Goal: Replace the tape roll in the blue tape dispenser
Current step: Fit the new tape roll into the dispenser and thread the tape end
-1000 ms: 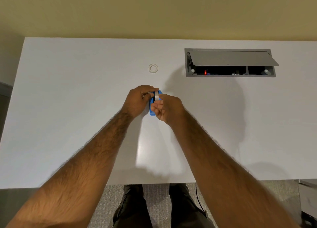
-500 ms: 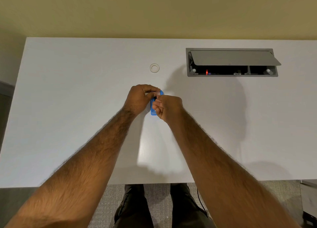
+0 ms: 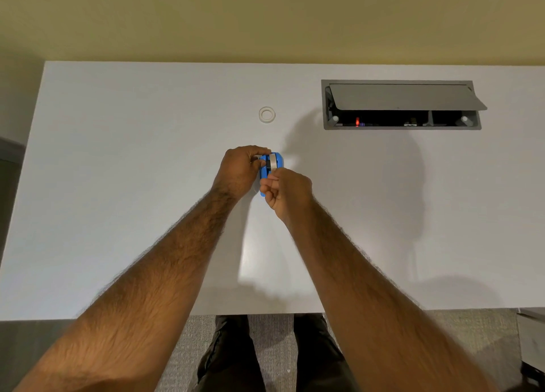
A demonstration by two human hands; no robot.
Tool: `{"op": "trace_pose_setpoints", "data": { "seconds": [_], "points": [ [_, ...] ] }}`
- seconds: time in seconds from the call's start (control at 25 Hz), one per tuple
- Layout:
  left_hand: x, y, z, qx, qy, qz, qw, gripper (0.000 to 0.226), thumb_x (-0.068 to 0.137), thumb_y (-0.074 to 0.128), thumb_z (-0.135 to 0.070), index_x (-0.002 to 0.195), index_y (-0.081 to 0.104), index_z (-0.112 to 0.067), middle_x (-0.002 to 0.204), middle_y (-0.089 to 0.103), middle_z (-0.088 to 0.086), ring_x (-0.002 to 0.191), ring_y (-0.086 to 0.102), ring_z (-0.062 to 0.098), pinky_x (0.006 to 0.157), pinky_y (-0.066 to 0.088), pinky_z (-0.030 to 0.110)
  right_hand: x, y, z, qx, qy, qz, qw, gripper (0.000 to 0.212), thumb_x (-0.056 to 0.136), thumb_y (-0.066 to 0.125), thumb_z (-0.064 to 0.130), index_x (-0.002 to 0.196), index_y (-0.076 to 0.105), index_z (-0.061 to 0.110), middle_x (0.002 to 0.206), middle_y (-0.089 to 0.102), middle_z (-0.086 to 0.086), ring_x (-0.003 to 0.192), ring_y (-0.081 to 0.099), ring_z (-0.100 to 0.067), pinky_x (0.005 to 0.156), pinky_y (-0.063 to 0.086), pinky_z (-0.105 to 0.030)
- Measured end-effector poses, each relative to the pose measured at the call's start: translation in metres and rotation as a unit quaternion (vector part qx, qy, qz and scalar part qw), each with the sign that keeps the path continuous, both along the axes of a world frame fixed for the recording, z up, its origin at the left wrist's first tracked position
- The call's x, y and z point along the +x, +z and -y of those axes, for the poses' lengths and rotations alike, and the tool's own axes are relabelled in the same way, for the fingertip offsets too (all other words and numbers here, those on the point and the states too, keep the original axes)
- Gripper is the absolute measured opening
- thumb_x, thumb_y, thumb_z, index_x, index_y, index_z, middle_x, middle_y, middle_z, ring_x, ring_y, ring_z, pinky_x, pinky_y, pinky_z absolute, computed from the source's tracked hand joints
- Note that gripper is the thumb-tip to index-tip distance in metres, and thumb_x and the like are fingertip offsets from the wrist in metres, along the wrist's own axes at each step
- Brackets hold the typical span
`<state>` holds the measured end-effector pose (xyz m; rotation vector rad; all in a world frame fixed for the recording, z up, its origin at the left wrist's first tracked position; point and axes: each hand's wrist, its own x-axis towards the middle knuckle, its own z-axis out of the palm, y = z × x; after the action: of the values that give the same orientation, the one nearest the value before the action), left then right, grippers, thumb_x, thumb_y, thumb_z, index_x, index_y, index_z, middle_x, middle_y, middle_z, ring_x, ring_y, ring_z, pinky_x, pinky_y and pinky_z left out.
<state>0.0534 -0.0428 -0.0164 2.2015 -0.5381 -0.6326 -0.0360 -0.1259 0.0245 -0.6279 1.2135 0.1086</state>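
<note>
The blue tape dispenser (image 3: 279,159) stands on edge at the middle of the white desk (image 3: 118,185). A whitish tape roll (image 3: 273,161) on a black hub sits in its round end. My left hand (image 3: 240,170) grips the dispenser from the left side. My right hand (image 3: 287,191) is closed just below the roll, thumb and fingers pinched over the dispenser's near end; whether they hold a strip of tape is hidden. A second ring, pale and thin like an empty core (image 3: 267,115), lies flat farther back on the desk.
An open grey cable box (image 3: 401,105) with a raised flap is set into the desk at the back right. The yellow wall runs behind the desk. My legs and grey carpet show below the desk's front edge.
My right hand has slid a little toward me, uncovering the roll in the dispenser's round end. My left hand has kept its grip.
</note>
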Motion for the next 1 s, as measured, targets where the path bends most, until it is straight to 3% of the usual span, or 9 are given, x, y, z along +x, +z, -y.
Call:
{"op": "trace_pose_setpoints", "data": {
  "seconds": [0.32,0.6,0.72,0.88,1.0],
  "points": [
    [0.000,-0.004,0.004,0.017,0.020,-0.002,1.000,0.031,0.095,0.054,-0.005,0.120,0.071,-0.011,0.123,0.071,0.007,0.114,0.064,0.019,0.100,0.042,0.021,-0.012,0.006,-0.008,-0.013,-0.005,-0.006,1.000,0.030,0.093,0.059,0.006,0.121,0.058,-0.004,0.101,0.068,-0.023,0.064,0.064,-0.019,0.058,0.054,-0.022],
    [-0.002,-0.005,0.005,0.025,0.022,0.004,0.999,0.030,0.096,0.053,-0.007,0.121,0.070,-0.012,0.122,0.071,0.005,0.110,0.064,0.016,0.097,0.040,0.018,-0.022,-0.001,-0.022,-0.020,-0.029,0.010,0.999,0.032,0.096,0.058,0.018,0.122,0.057,0.000,0.075,0.074,-0.012,0.056,0.070,-0.016,0.060,0.058,-0.022],
    [-0.002,-0.005,0.005,0.031,0.021,0.010,0.999,0.030,0.096,0.053,-0.008,0.120,0.070,-0.012,0.122,0.071,0.005,0.110,0.064,0.017,0.096,0.040,0.019,-0.027,-0.008,-0.027,-0.071,-0.026,0.000,0.997,0.032,0.093,0.062,0.021,0.120,0.060,0.003,0.096,0.075,-0.017,0.072,0.073,-0.023,0.069,0.060,-0.029],
    [-0.002,-0.005,0.005,0.030,0.021,0.012,0.999,0.030,0.096,0.053,-0.007,0.120,0.070,-0.011,0.121,0.071,0.005,0.105,0.062,0.011,0.095,0.040,0.017,-0.031,-0.013,-0.031,-0.087,-0.038,0.007,0.995,0.029,0.091,0.064,0.019,0.115,0.062,0.002,0.098,0.074,-0.022,0.073,0.068,-0.025,0.076,0.060,-0.034],
    [-0.002,-0.004,0.005,0.020,0.021,0.009,1.000,0.029,0.096,0.054,-0.006,0.119,0.071,-0.009,0.121,0.071,0.007,0.109,0.064,0.017,0.096,0.041,0.018,-0.034,-0.016,-0.033,-0.094,-0.053,0.013,0.994,0.027,0.090,0.064,0.015,0.112,0.063,-0.001,0.084,0.071,-0.017,0.070,0.064,-0.024,0.065,0.058,-0.027]
  ]
}}
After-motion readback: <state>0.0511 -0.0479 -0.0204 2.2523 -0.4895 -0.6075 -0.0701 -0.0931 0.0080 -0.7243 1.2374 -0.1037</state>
